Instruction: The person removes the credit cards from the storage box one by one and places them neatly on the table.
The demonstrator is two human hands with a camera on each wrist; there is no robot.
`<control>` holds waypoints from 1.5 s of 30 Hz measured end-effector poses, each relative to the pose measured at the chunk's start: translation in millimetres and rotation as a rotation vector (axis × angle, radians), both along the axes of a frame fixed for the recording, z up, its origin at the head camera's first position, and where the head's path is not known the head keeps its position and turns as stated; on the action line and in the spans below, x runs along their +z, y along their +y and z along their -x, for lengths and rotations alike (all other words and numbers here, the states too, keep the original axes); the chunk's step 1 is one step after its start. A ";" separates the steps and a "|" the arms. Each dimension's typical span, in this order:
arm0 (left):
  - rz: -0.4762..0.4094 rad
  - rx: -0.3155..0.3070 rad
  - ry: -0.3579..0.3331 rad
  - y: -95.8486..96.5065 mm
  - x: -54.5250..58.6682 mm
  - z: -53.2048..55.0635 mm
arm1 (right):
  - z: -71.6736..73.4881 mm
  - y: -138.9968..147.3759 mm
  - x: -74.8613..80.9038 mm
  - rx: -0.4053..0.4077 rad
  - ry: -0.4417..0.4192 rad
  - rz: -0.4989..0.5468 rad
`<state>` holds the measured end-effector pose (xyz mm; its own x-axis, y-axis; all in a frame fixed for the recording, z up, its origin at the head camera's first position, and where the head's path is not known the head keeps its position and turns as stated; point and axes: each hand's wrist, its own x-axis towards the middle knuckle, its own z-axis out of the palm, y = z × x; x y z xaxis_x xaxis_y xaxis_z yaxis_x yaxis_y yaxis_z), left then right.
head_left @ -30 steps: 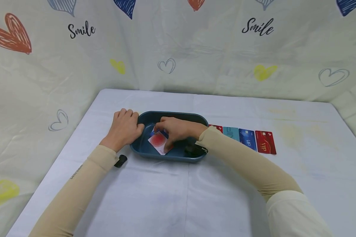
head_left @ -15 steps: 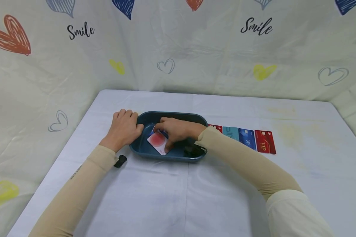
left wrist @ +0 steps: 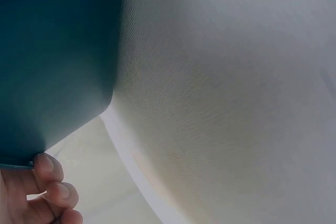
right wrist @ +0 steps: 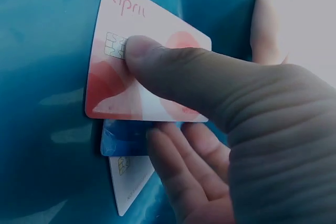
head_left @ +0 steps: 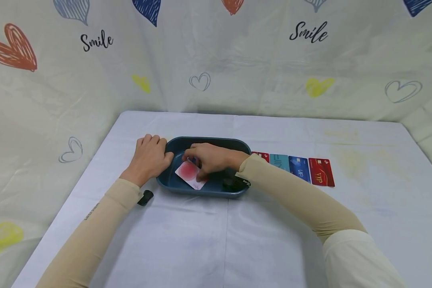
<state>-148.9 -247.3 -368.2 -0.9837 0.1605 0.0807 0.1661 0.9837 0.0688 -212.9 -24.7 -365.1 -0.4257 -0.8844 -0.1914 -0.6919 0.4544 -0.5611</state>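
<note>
A dark blue-green oblong tray [head_left: 171,178] stands on the table. My left hand [head_left: 149,158] grips the tray's left end, its fingertips curled at the edge in the left wrist view. Inside the tray, my right hand [head_left: 216,158] pinches a white card with pink-red circles [head_left: 188,170]. In the right wrist view the thumb lies across the face of this "april" card [right wrist: 113,98], beside its chip; the other fingers are partly hidden below it. Beneath it show a blue card [right wrist: 122,139] and a white card with a chip [right wrist: 126,184], both partly covered.
Right of the tray, a row of cards lies on the white-covered table [head_left: 187,240]: a red card [head_left: 261,155] partly hidden by the forearm, a teal card [head_left: 279,161], a blue VIP card [head_left: 299,167] and a red VIP card [head_left: 321,172]. A printed curtain [head_left: 252,60] hangs behind.
The pink-and-white card has shifted slightly left in the tray along with the right hand's fingers and now covers the blue that showed behind it. The left hand stays on the tray.
</note>
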 end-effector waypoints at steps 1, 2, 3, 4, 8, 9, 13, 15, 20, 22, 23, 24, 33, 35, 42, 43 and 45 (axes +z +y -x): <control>-0.001 0.000 -0.001 0.0 0.0 0.1 | -0.1 0.1 0.1 0.005 -0.011 0.004; -0.002 0.000 -0.002 0.2 -0.1 0.1 | -0.2 0.2 0.1 0.009 -0.017 0.006; -0.001 0.001 -0.004 0.3 -0.1 0.2 | -0.4 0.2 0.4 0.012 -0.029 0.009; -0.001 0.002 -0.005 0.4 -0.4 0.4 | -0.7 0.5 0.9 0.012 -0.041 0.010; 0.001 0.002 -0.008 1.2 0.2 0.4 | -2.2 1.8 2.8 0.011 -0.055 0.012; 0.001 0.000 -0.008 1.3 0.6 0.4 | -2.6 2.3 3.5 0.008 -0.058 0.013; -0.007 -0.007 -0.003 2.1 1.9 -0.4 | -4.1 4.2 6.1 0.002 -0.075 0.027; -0.013 -0.009 -0.003 2.7 2.6 -1.6 | -4.4 4.8 6.9 0.002 -0.088 0.035; -0.020 -0.012 -0.006 3.2 2.4 -3.0 | -4.7 5.6 8.5 0.010 -0.111 0.053; -0.020 -0.012 -0.005 3.5 2.1 -2.7 | -4.8 6.1 9.4 0.008 -0.115 0.057; -0.020 -0.012 -0.004 3.7 2.1 -2.7 | -4.9 6.3 9.8 0.005 -0.118 0.058; -0.020 -0.013 -0.004 3.9 1.9 -2.5 | -5.1 6.5 10.4 0.001 -0.124 0.060; -0.008 -0.018 -0.003 4.7 -0.5 -2.3 | -5.9 10.3 15.4 -0.028 -0.149 0.063; -0.008 -0.017 -0.004 4.8 0.1 -3.1 | -5.8 11.8 16.4 -0.031 -0.143 0.067; -0.006 -0.004 -0.005 3.9 2.4 -4.8 | -4.9 19.0 20.0 -0.055 -0.155 0.120; -0.005 -0.001 -0.004 3.5 2.2 -5.0 | -4.9 19.8 20.4 -0.057 -0.158 0.128; -0.004 0.003 -0.005 2.5 2.4 -5.4 | -4.7 20.9 20.8 -0.060 -0.156 0.144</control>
